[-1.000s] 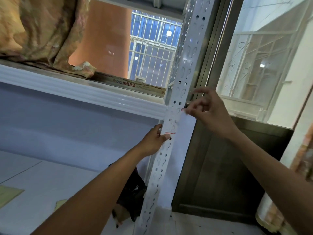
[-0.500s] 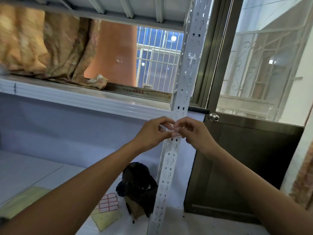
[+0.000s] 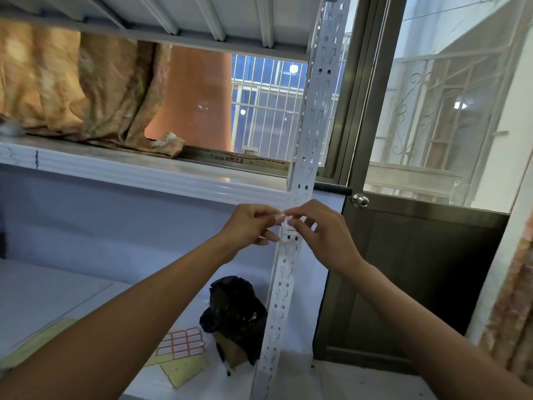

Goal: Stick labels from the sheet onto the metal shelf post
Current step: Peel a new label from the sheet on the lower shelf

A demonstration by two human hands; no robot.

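The white perforated metal shelf post (image 3: 313,116) runs from the top of the view down to the lower shelf. A small white label (image 3: 286,220) is pinched between the fingertips of both hands, right in front of the post at the level of the middle shelf's edge. My left hand (image 3: 250,226) holds it from the left and my right hand (image 3: 320,232) from the right. Whether the label touches the post is unclear. The label sheet (image 3: 182,344), with red-bordered labels, lies on the lower shelf below my left forearm.
A crumpled black bag (image 3: 234,310) sits on the lower shelf beside the post. Yellow backing papers (image 3: 184,370) lie near the sheet. Patterned cloth (image 3: 80,85) is piled on the middle shelf (image 3: 144,177). A door with a round knob (image 3: 360,201) stands to the right.
One second ago my hands were apart on the post. They came together in front of it with the label pinched between them, and the view tilted down, revealing the label sheet.
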